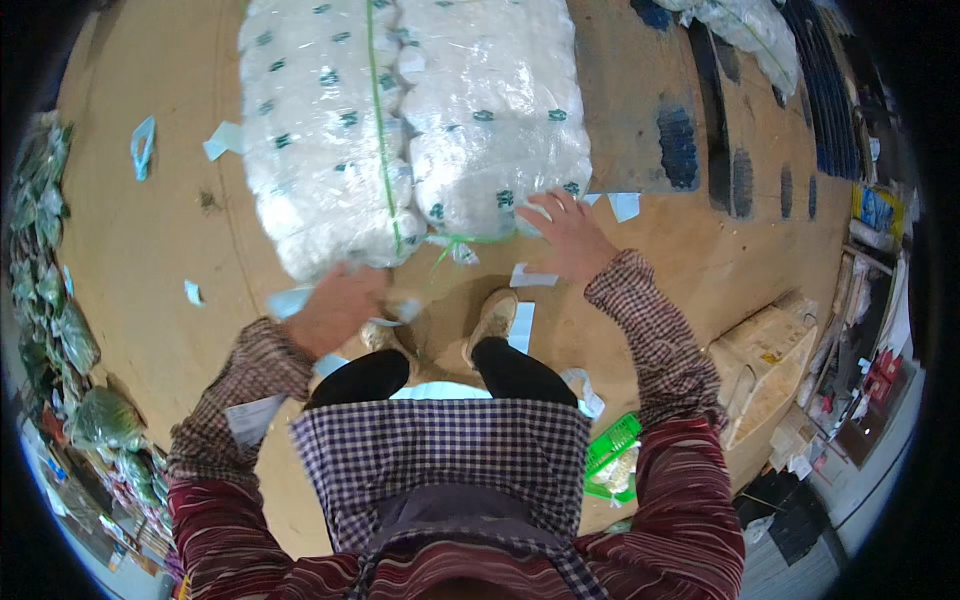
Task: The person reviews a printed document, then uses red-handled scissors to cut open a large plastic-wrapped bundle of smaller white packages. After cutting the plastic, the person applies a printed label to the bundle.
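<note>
Two large bales of white packs in clear plastic wrap with green marks lie side by side before me. A green strap runs along the left bale point(322, 135). Green twine crosses the near end of the right bale point(495, 82). Blurred, my left hand point(341, 304) is at the near edge of the left bale; a pale strip beside its fingers is too blurred to tell whether I hold it. My right hand point(574, 236) has its fingers spread at the near right corner of the right bale, with nothing seen in it. A white label point(253, 420) clings to my left sleeve.
Paper scraps lie about the brown floor point(660, 300). A green plastic basket point(611, 457) is by my right side, with a worn tan container point(769, 352) farther right. Filled plastic bags point(105, 420) line the left side. Dark ridged panels point(817, 97) stand at the upper right.
</note>
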{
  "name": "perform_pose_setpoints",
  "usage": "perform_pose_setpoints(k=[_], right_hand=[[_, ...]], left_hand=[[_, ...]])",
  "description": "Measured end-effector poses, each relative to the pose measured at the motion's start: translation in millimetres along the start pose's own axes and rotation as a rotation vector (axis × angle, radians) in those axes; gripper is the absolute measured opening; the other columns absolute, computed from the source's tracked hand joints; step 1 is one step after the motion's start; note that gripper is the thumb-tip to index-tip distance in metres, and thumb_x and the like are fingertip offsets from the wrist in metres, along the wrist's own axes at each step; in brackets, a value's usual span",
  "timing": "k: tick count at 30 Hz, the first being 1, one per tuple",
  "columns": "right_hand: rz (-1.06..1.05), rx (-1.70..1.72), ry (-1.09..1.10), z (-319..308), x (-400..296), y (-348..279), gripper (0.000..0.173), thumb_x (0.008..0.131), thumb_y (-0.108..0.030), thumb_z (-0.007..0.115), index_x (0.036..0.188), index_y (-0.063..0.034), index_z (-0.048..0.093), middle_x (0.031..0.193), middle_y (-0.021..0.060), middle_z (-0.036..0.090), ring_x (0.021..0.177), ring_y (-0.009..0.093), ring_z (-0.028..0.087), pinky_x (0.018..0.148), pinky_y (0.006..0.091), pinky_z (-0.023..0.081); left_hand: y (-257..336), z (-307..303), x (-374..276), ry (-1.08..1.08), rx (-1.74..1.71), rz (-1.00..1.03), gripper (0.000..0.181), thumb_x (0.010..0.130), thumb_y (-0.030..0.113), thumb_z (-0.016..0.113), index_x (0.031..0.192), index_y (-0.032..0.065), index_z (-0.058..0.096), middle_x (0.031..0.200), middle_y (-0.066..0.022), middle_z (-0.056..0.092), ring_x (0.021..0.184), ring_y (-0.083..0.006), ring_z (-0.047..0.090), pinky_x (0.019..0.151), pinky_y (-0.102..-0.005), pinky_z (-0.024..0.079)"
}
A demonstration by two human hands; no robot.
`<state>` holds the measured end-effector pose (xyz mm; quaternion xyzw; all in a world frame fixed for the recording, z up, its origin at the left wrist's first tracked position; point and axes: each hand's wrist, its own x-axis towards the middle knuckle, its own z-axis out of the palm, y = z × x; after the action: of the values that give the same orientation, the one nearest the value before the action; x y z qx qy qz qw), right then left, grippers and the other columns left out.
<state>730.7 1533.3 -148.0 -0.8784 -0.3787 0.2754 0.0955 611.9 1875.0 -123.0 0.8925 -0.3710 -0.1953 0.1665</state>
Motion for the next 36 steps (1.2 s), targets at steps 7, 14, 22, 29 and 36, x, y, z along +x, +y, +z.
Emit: perform_pose_setpoints(k=[7,14,22,29,36], right_hand=[[-0.219,-0.112,0.178,15.2,58.5,45.3,0.061,0.064,-0.049,0.068,0.102,-0.0049,0.051,0.108,0.0105,0.045,0.113,0.027,0.034,0.093,0.0438,0.026],[-0.398,-0.131,0.02,48.4,34.3,35.0,0.059,0.067,-0.06,0.06,0.082,-0.0032,0.055,0.077,0.0083,0.052,0.084,0.024,0.05,0.088,0.0406,0.028],[-0.389,0.032,0.315,56.7,-11.3,43.6,0.059,0.064,-0.052,0.067,0.094,-0.0021,0.054,0.089,0.0101,0.052,0.091,0.024,0.049,0.085,0.0354,0.031],[-0.415,0.008,0.49,42.5,-23.1,31.7,0.071,0.062,-0.054,0.069,0.106,-0.002,0.051,0.107,0.0124,0.05,0.105,0.027,0.045,0.088,0.0367,0.033],[-0.458,-0.158,0.288,37.1,51.1,46.2,0.053,0.073,-0.052,0.059,0.091,-0.0023,0.055,0.088,0.0078,0.055,0.091,0.022,0.048,0.083,0.0361,0.032]], left_hand=[[-22.2,29.4,150.3,0.095,0.012,0.171,0.014,0.066,0.014,0.059,0.072,0.0014,0.061,0.128,-0.0179,0.038,0.12,-0.0298,0.034,0.099,-0.0423,0.028],[-43.9,47.5,189.9,0.176,-0.066,0.386,0.015,0.066,0.015,0.066,0.073,0.0015,0.061,0.132,-0.0192,0.034,0.128,-0.0312,0.026,0.104,-0.0488,0.018],[-21.1,68.0,195.6,0.115,0.333,0.441,0.013,0.064,0.019,0.059,0.067,0.006,0.057,0.079,-0.005,0.047,0.087,-0.0206,0.045,0.086,-0.041,0.034],[-14.4,97.5,168.0,0.33,0.366,0.363,0.01,0.063,0.014,0.055,0.068,0.0061,0.055,0.078,-0.0056,0.045,0.086,-0.0203,0.045,0.081,-0.0332,0.035],[-26.1,105.6,160.9,0.422,0.257,0.384,0.015,0.061,0.015,0.054,0.073,0.005,0.056,0.094,-0.0104,0.047,0.098,-0.0258,0.045,0.094,-0.0398,0.033]])
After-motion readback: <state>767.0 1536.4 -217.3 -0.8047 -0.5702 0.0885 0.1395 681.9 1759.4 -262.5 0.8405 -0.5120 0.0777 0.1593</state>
